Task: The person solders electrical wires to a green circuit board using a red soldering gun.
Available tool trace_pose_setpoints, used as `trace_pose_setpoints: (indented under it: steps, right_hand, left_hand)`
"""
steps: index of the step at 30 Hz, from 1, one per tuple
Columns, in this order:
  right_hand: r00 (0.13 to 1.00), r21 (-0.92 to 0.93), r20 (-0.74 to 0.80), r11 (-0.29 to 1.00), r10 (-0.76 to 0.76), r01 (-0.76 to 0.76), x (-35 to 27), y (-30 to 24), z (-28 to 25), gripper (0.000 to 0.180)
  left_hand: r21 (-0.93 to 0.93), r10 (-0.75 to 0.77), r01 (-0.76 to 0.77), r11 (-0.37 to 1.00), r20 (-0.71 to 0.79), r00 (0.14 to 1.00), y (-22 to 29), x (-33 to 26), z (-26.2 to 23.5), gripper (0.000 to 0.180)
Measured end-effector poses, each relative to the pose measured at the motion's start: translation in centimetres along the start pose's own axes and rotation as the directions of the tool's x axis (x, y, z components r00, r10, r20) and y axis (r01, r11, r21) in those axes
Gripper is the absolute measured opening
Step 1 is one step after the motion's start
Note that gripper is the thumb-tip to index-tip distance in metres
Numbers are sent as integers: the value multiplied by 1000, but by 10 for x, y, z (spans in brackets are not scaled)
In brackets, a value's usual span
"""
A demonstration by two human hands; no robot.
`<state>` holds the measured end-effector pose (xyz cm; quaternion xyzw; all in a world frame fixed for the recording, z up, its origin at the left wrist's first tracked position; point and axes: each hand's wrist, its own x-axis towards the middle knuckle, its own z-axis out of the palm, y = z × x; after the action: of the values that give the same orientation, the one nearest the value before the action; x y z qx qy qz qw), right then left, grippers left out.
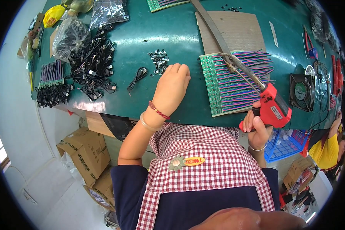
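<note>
The right hand (257, 124) is clenched around the grip of a red soldering gun (271, 107), held at the near edge of the desk (172, 34). The gun's long metal barrel runs up and away from that hand, its tip resting over a green circuit board panel (218, 88) just beyond the hand; rows of purple and red wires (249, 73) cross the panel. A bracelet circles the right wrist.

The left hand (173, 86) lies to the left of the panel, knuckles up and fingers curled loosely downward onto the desk; whether it holds anything beneath cannot be told. A red cord bracelet and a clear bangle sit on its wrist. Just beyond its fingertips lies a small heap of black connectors (159, 61), and slightly left of that a single coiled black cable (138, 76).

Farther left of the left hand spreads a big pile of black cables (92, 65), with a clear plastic bag (69, 36) beyond it. To the right of the right hand stands a small black fan (301, 92). Beyond the panel lies a brown board (241, 30).
</note>
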<state>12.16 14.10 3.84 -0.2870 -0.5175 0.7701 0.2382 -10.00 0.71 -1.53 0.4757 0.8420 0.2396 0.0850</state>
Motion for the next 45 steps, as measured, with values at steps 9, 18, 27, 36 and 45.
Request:
trace_pose_setpoints:
  steps: [9,18,27,36,45]
  right_hand:
    - [998,-5,-22,998,58,-59,5,7,37,40]
    - [993,-143,111,989,45,-29,23,-3,57,7]
    - [983,-528,179,847,40,62,14,5,36,19]
    - [999,-333,-18,942,27,-31,8,14,30,17]
    - [997,-307,-53,949,60,-74,-17,24,-29,35]
  left_hand:
    - [-909,-138,319,-269,364,921,32,-18,2,12]
    - [-935,-159,317,-159,341,927,72,-32,-2,9]
    - [-769,-53,191,610,201,978,73,-33,-18,7]
    - [-727,-133,391,565,388,912,38,-13,-10,8]
    - [-677,-177,624,390,610,772,2,23,13,13]
